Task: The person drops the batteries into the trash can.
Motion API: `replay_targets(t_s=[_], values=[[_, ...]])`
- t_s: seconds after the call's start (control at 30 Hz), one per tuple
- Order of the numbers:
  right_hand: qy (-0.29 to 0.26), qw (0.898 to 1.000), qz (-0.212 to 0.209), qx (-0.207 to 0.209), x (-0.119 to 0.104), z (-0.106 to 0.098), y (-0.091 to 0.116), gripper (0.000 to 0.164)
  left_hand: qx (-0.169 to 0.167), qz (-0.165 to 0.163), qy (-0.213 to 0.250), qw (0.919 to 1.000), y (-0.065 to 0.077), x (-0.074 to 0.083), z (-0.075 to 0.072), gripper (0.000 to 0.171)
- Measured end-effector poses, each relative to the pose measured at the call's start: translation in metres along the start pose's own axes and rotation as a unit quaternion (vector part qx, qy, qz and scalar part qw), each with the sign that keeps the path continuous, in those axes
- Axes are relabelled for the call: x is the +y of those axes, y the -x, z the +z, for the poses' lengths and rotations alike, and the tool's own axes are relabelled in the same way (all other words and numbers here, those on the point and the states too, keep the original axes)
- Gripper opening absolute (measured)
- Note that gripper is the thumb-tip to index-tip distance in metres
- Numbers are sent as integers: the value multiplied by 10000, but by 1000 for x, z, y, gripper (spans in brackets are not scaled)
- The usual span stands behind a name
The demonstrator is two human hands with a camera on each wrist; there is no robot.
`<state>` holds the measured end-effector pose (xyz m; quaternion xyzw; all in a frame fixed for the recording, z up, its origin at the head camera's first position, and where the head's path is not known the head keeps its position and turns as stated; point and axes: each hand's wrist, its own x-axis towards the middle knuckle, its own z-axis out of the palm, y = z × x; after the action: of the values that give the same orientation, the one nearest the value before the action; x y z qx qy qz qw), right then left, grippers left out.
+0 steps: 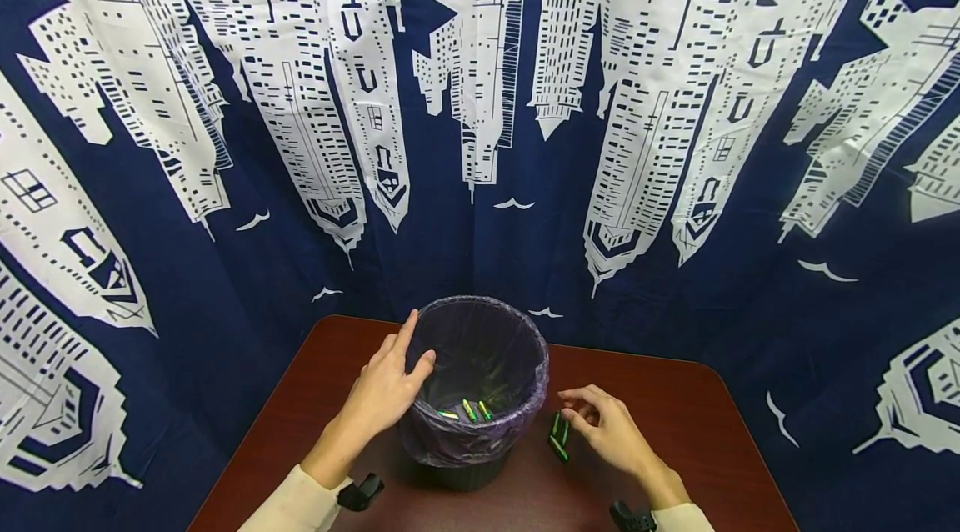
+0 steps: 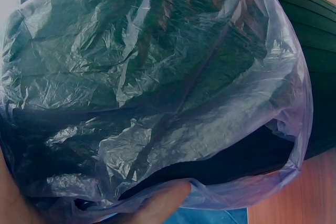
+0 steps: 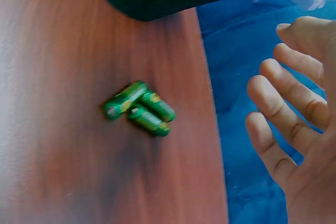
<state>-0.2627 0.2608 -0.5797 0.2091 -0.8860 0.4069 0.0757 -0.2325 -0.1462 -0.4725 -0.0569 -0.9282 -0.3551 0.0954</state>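
Note:
A dark green trash can (image 1: 472,478), lined with a translucent purple plastic bag (image 1: 529,415), stands on the table. My left hand (image 1: 386,386) grips its left rim, thumb on the inner side and the other fingers outside. Inside the bag lie 3 visible green-and-yellow batteries (image 1: 469,410). To the can's right, 3 green batteries (image 3: 149,120) lie grouped on the tabletop. Just above and right of them hovers my right hand (image 1: 611,432), its fingers loosely bent and holding nothing. The left wrist view shows mostly the crinkled bag and part of a finger or thumb (image 2: 163,203).
The reddish-brown wooden table (image 1: 675,399) has rounded far corners. Behind it and at both sides hangs a navy curtain (image 1: 480,248) printed with white upside-down buildings and birds. Each wrist carries a black strap device (image 1: 360,492).

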Motion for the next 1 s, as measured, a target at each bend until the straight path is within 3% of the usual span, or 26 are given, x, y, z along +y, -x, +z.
replay_targets(t_s=[0.23, 0.73, 1.0], values=[[-18, 9990, 199, -388, 18, 10, 12, 29, -9, -4, -16, 10000, 0, 1, 0, 80], [-102, 9916, 187, -1272, 40, 24, 29, 34, -26, -64, -18, 10000, 0, 2, 0, 80], [211, 9916, 76, -1271, 43, 31, 32, 34, -28, -69, 1, 10000, 0, 2, -1, 81]])
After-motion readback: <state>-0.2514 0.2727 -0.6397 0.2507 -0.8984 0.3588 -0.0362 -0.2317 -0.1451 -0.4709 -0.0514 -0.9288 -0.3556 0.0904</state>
